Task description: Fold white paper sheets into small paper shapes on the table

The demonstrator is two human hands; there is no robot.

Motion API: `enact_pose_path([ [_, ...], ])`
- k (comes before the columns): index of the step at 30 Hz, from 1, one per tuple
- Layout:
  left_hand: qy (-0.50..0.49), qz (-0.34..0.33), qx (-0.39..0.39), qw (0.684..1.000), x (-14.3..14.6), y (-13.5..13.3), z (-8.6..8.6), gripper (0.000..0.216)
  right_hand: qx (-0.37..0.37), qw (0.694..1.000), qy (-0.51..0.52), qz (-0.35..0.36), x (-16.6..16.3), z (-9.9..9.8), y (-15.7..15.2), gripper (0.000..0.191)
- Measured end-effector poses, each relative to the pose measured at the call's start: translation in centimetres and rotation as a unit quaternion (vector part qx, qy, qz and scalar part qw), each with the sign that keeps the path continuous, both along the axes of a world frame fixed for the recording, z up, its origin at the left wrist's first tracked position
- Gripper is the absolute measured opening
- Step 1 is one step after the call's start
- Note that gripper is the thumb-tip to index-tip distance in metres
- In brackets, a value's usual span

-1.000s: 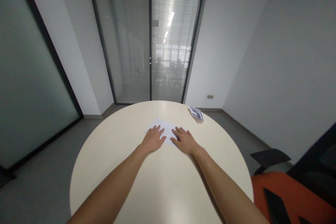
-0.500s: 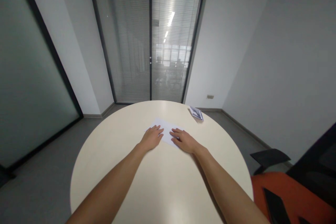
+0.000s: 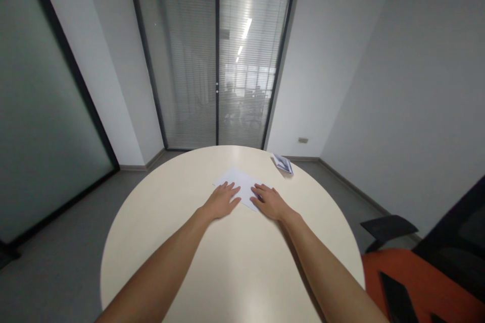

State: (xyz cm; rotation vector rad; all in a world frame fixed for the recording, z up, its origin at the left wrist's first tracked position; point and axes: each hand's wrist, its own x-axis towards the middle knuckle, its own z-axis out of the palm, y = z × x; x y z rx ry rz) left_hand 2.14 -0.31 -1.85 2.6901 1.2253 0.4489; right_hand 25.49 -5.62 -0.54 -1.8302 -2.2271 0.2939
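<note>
A white sheet of paper (image 3: 243,181) lies flat on the round cream table (image 3: 174,202), in front of me. My left hand (image 3: 223,199) rests on its left side with fingers spread and palm down. On the opposite side my right hand (image 3: 269,202) lies palm down, fingers apart, over the paper's right part. Neither hand grips anything. Parts of the sheet's left and right edges are hidden beneath the hands.
Near the table's far right edge lies a folded, printed paper item (image 3: 283,164), slightly raised. An orange chair (image 3: 413,277) with a black armrest (image 3: 390,227) stands at the right. Beyond the table is a glass door with blinds (image 3: 189,70).
Both hands have shifted slightly to the right on the paper. The sheet appears turned a little, and the left thumb is stretched farther out. The folded item has not moved.
</note>
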Motion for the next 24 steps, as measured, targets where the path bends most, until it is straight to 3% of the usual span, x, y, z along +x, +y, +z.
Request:
enact_pose_path([
  [4,0.041,0.025,-0.026,0.999,0.0,-0.2,-0.4,0.059,-0.013,1.0,0.006,-0.007,-0.1,0.2,-0.3,0.069],
  [11,0.014,-0.004,-0.012,1.0,-0.6,0.2,-0.2,0.055,-0.048,0.998,-0.002,0.043,0.2,0.7,-0.4,0.102],
  [16,-0.027,-0.026,-0.004,0.999,-0.6,0.5,-0.3,0.047,-0.024,0.997,0.022,0.074,0.4,0.8,-0.3,0.093],
  [24,-0.069,-0.045,0.01,0.997,-0.8,1.1,-0.7,0.04,-0.046,0.993,0.07,0.088,1.0,1.0,-0.1,0.079],
])
